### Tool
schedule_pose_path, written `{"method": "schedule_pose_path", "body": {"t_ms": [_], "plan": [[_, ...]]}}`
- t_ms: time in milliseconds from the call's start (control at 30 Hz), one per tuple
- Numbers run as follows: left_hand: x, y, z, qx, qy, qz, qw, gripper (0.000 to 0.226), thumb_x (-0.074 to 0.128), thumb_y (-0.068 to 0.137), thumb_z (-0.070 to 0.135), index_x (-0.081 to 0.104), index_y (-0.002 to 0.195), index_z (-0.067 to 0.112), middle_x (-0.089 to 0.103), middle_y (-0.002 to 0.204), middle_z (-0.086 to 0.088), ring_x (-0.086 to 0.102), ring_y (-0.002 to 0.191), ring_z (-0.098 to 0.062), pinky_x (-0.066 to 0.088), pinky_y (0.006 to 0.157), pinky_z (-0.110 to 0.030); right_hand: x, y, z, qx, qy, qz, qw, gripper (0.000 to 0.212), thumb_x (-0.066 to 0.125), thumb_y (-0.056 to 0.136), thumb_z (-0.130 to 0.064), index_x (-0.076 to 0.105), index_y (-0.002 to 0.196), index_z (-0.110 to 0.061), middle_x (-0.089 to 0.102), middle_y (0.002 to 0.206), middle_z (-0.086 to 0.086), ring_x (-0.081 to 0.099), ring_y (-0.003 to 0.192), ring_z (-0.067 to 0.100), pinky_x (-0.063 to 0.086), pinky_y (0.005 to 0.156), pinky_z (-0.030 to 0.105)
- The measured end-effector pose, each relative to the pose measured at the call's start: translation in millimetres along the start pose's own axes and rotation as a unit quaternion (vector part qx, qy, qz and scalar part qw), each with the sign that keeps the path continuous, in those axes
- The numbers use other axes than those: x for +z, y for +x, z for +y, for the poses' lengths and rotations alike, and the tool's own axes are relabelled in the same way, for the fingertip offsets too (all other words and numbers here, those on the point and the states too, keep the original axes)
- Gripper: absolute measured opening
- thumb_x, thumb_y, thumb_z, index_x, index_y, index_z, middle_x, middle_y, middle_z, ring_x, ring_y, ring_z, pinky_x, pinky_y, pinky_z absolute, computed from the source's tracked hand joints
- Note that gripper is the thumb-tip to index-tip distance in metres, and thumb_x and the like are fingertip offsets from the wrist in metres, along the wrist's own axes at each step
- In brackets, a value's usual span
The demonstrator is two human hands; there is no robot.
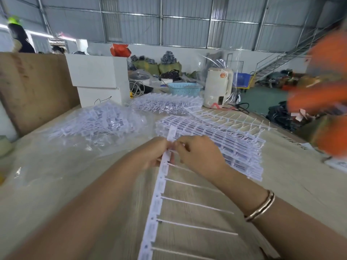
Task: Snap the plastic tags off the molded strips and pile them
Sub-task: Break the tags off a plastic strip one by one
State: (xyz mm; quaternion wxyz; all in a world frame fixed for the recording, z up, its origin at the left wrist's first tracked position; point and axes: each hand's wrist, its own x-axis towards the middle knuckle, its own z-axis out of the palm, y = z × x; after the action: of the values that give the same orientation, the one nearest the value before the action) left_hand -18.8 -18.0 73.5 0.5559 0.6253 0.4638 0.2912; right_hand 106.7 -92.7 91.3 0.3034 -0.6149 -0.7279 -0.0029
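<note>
Right under your chin runs the white molded strip (156,196), its tags in a row along the left edge and thin tails sticking out to the right, stretched over the wooden table (56,184) from the bottom of the view up to your hands. Your left hand (152,152) has its fingers curled round the strip's top end, and your right hand (197,152), bangle (261,208) on the wrist, pinches in against it at the same spot, fingertips nearly touching. One tag (171,133) pokes up above both thumbs. Just beyond your right hand lies a stack of full strips (225,145); bare, stripped runners (234,119) sit behind it. Off to the left, a loose pile of snapped tags (97,121) rests on clear plastic sheeting.
</note>
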Motion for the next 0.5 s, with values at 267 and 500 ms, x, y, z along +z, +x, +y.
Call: {"method": "schedule_pose_path", "body": {"t_ms": [267,500], "plan": [[-36,10,-11,0.039,0.304,-0.038,0.951,0.037,0.045,0.095,0.031,0.047,0.061,0.017,0.039,0.051,0.000,0.036,0.040,-0.013,0.029,0.047,-0.020,14,14,35,-0.024,0.008,0.008,1.000,0.027,0.053,0.093,-0.015,0.063,0.118,-0.014,0.059,0.116,0.008,0.054,0.106,0.023,0.043,0.089,0.033],[-36,7,-20,0.180,0.532,-0.014,0.827,0.044,0.041,0.096,0.043,0.040,0.058,0.020,0.046,0.059,0.004,0.047,0.061,-0.012,0.041,0.068,-0.032,47,20,43,0.066,0.136,-0.182,0.972,0.022,0.048,0.097,-0.024,0.065,0.096,-0.010,0.062,0.091,0.002,0.057,0.086,0.016,0.041,0.075,0.028]]}}
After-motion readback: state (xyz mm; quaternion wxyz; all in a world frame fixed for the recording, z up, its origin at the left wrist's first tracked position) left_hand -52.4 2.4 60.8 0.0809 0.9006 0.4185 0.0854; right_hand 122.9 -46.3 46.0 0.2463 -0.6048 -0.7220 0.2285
